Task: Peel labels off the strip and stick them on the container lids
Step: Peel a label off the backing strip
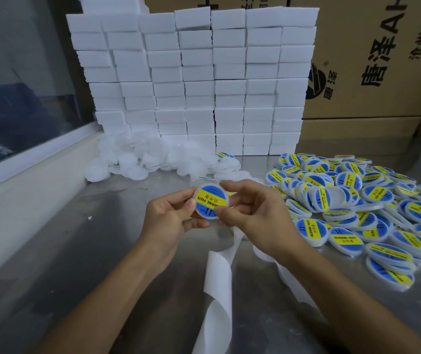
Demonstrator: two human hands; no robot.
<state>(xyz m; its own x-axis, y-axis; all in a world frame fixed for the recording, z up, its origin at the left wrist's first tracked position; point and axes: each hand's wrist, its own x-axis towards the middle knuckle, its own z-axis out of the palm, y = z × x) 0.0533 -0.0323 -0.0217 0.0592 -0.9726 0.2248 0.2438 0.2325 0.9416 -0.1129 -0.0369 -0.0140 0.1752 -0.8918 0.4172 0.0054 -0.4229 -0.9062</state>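
My fingers on both my left hand and right hand pinch one labelled lid above the table.

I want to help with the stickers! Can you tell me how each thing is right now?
Held lid: labelled, off the table, between both hands.
Left hand: grips the lid's left edge.
Right hand: fingers pinch the lid's right edge.
Strip: bare white, curling across the table.
Plain lids: unlabelled, heaped by the foam.
Labelled lids: labelled, piled on the right.
Foam blocks: stacked into a wall.
Boxes: closed, stacked behind.
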